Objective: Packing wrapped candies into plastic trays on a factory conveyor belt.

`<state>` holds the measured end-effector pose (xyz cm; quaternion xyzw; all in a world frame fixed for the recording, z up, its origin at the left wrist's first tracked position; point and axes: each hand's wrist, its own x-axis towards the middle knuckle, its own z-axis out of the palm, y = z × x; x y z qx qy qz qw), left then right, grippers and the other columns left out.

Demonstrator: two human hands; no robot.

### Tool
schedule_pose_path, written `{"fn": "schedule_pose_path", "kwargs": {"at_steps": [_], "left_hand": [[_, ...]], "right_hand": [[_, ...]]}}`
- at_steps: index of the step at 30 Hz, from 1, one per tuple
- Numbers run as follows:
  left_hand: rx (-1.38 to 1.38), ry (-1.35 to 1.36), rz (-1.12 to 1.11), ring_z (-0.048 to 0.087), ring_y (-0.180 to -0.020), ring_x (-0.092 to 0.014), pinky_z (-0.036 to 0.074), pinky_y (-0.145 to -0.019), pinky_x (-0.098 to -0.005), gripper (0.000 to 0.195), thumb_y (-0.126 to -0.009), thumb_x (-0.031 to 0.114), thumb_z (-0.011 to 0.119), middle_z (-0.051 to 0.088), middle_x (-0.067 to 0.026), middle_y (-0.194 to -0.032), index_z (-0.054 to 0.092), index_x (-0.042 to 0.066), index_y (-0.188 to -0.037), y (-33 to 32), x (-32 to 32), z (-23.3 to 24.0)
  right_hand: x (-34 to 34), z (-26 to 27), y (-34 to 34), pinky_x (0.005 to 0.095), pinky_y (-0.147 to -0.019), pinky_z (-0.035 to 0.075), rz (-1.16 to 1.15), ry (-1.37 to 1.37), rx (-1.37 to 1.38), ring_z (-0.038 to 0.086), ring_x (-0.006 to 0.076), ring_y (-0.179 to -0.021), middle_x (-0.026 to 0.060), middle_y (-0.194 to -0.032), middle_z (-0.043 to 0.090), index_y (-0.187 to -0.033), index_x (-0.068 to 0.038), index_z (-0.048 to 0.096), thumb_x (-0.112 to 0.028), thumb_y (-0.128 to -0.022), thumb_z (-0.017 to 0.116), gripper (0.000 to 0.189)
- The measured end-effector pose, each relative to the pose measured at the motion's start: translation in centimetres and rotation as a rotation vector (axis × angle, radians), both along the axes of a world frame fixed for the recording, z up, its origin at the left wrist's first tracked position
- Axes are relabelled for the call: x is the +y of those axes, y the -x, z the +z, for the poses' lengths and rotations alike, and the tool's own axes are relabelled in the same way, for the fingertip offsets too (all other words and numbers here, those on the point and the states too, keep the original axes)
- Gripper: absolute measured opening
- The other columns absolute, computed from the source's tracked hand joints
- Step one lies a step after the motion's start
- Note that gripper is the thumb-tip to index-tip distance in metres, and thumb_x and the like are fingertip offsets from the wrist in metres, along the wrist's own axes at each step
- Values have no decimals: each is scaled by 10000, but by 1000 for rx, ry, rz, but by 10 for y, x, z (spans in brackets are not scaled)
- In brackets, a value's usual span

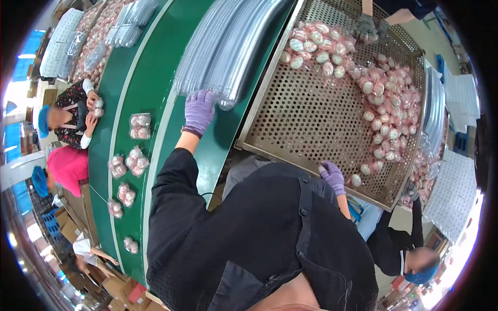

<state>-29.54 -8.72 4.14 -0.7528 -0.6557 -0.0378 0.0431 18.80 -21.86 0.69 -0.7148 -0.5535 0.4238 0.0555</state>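
Note:
My left hand (199, 110), in a purple knit glove, touches the near end of a long row of nested clear plastic trays (229, 46) on the green surface. Its thumb and the undersides of its fingers are hidden, so a grip cannot be made out. My right hand (332, 178), in a matching glove, is at the near rim of a perforated metal tray (299, 112); its thumb stands apart from the fingers and nothing shows in it. Wrapped round balls (389, 105), whitish in clear film with red print, lie heaped along the tray's right and far sides.
Left of me runs a green conveyor belt (132, 163) carrying several clear packs of balls (140, 126). Across it, a person (70, 112) holds one pack. Gloved hands of another person (365, 29) reach into the tray's far end. A co-worker in black (400, 241) is at right.

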Motion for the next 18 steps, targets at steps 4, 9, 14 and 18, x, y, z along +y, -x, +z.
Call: {"fn": "schedule_pose_path", "kwargs": {"at_steps": [4, 9, 14, 18], "left_hand": [[404, 458, -148, 227, -1290, -279, 143, -1033, -542, 378, -696, 292, 615, 356, -56, -1350, 604, 188, -1060, -5, -1, 10], [154, 605, -254, 350, -1220, -287, 327, -988, -376, 378, -709, 248, 592, 423, -87, -1293, 591, 150, -1074, 42, -48, -57], [-412, 535, 145, 600, -751, -296, 461, -672, -377, 337, -654, 169, 570, 613, -157, -797, 595, 56, -970, 51, -46, 53], [-807, 88, 213, 580, -835, -271, 470, -734, -339, 335, -693, -18, 565, 565, -137, -1079, 566, 4, -1027, 11, -27, 114]], "right_hand": [[3, 18, 8, 357, -763, 464, 56, -47, -70, 597, 280, -875, 132, -975, 610, -1043, -84, 574, -308, -793, 586, 335], [2, 27, 11, 372, -795, 443, 55, -45, -70, 566, 284, -938, 124, -988, 595, -1050, -94, 563, -395, -797, 542, 394], [-1, 23, 3, 380, -827, 425, 95, -51, -42, 547, 292, -962, 139, -1027, 578, -1062, -94, 562, -402, -800, 521, 406], [10, 25, -1, 386, -835, 421, 137, 42, -1, 543, 297, -967, 146, -1020, 577, -1045, -85, 560, -404, -801, 513, 405]]}}
